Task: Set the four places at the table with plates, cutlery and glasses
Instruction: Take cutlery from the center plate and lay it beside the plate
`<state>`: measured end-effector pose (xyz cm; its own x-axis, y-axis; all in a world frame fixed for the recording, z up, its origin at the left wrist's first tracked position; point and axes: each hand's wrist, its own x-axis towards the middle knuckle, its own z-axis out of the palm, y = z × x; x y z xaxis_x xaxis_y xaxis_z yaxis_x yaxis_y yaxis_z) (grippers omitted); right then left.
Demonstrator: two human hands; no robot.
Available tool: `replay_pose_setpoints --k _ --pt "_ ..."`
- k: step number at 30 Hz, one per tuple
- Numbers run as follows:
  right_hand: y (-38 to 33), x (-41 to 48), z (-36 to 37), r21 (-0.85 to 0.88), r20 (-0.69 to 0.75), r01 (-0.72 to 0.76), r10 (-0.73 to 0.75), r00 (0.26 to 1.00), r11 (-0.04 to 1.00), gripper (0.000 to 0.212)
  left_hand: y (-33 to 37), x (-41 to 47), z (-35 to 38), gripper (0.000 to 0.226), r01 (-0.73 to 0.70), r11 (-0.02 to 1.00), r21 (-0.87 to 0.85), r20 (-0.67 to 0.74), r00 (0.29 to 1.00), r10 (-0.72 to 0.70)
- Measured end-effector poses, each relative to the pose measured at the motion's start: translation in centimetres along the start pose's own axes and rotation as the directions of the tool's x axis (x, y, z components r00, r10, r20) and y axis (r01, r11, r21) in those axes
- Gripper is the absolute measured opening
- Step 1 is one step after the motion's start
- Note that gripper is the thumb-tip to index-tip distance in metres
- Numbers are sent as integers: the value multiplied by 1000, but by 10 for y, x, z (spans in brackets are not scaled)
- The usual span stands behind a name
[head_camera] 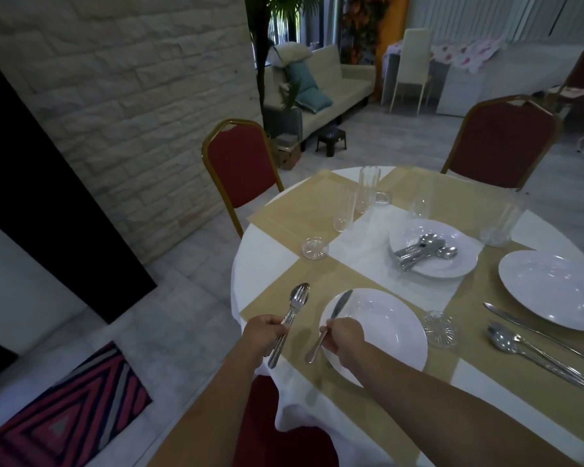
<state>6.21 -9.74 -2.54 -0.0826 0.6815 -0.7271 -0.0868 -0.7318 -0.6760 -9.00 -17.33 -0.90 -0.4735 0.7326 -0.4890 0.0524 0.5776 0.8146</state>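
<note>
My left hand [265,335] grips a fork and spoon [296,299] together, held over the tan placemat left of the near white plate [388,328]. My right hand [344,337] grips a knife [339,306] whose blade lies over that plate's left rim. A second white plate [566,291] sits at the right with a knife [533,326], spoon and fork [526,352] laid in front of it. A third plate [459,261] at the table's middle carries several pieces of cutlery [422,249]. Tall clear glasses [368,188] stand toward the far side.
A small cut-glass coaster [439,328] lies between the two near plates, another [315,248] by the far-left placemat. A wide glass [499,224] stands at the right. Red chairs [240,163] ring the round white-clothed table [250,261]. A patterned rug [68,409] covers the floor at the left.
</note>
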Motion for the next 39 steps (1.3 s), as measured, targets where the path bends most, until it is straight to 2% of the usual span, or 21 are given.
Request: replay_pose_setpoints --k 4,9,12,16,22,25,27,30,31,33,35,39 --pt "1 4 3 -95 -12 69 -71 997 993 22 -1 1 8 7 -26 998 59 -34 999 28" --pt "6 11 13 -227 -4 86 -89 996 970 26 1 9 9 6 -31 996 78 -46 998 34" --pt "7 17 22 -414 18 155 -163 987 897 30 5 18 8 7 -20 997 71 -58 998 24" --pt "7 18 35 -505 30 211 -227 973 837 17 9 36 5 11 -28 996 89 -55 998 33" --pt "11 24 56 -659 -24 232 -328 944 715 31 12 71 2 8 -44 989 138 -14 999 47" --pt "16 27 68 -675 -56 229 -358 932 701 31 10 91 2 9 -43 983 179 30 999 38" --pt "21 29 75 -674 -60 240 -375 925 699 39 9 102 2 7 -44 975 217 56 998 32" --pt "21 32 86 -645 -108 214 -365 925 733 42 10 116 3 5 -53 971 235 87 996 33" --pt "20 33 88 -632 -129 204 -361 923 747 52 9 120 3 5 -60 968 242 93 995 39" --pt "20 34 93 -572 -137 215 -350 927 792 88 8 126 5 3 -76 965 250 97 994 53" --pt "21 35 97 -553 -142 217 -347 927 805 101 8 130 7 8 -89 964 250 97 993 67" --pt "24 44 103 -750 -217 96 -380 899 654 70 7 135 8 2 -104 956 276 102 992 79"
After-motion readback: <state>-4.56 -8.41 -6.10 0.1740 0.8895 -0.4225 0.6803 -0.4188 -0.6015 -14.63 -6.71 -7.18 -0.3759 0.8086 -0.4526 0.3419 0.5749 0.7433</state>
